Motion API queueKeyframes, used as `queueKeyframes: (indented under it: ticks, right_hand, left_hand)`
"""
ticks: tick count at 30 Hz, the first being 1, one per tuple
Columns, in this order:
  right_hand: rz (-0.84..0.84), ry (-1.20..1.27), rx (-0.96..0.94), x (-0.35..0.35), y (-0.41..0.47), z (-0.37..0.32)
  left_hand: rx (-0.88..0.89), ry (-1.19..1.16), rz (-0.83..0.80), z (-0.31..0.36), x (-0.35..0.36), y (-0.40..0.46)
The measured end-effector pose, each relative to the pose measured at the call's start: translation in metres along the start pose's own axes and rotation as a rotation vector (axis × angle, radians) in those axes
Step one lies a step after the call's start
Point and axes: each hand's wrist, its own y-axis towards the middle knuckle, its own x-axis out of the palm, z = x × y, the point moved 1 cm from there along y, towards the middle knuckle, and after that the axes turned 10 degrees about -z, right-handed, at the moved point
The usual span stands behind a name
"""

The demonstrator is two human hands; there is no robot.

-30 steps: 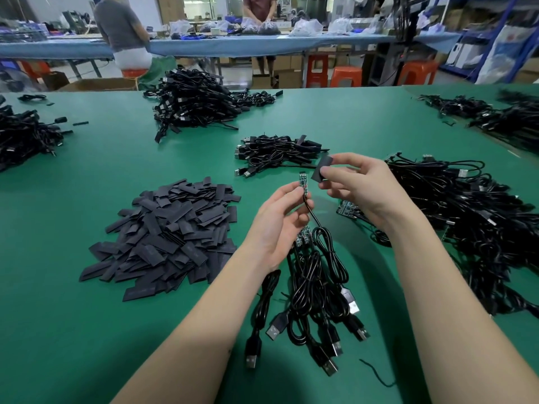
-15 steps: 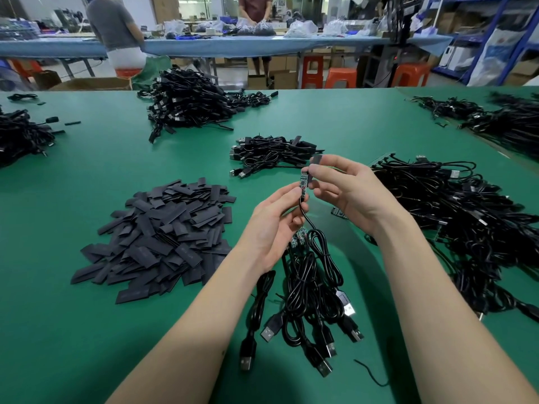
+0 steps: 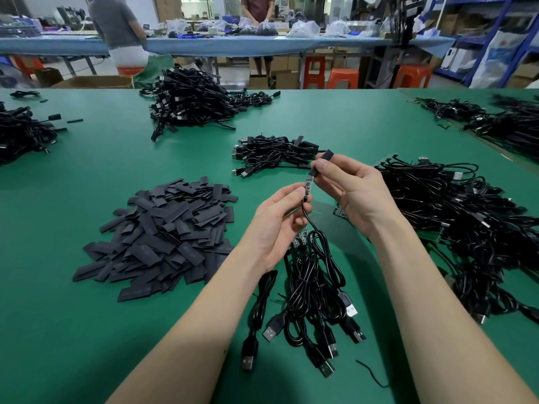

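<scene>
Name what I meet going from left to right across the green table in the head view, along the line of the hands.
From the left: pile of flat black sleeves → left hand, pinching a small circuit board → right hand, gripping a single sleeve → big heap of black cables.

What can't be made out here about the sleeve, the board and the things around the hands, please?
- Sleeve: head view; the right hand covers its middle, so how far the board has gone in is hidden.
- Board: its parts are too small to read.
- Cables: the left hand hides their upper ends.
- Right pile: cut off by the frame's right edge.
</scene>
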Motion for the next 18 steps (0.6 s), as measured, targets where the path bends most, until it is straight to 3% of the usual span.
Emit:
queueKeyframes:
  ticks: [18]
  right_hand:
    - [-0.113, -0.063, 0.083, -0.009, -0.003, -0.009]
  left_hand:
    - [-0.027, 0.066, -0.035, 0.001, -0.002, -0.002]
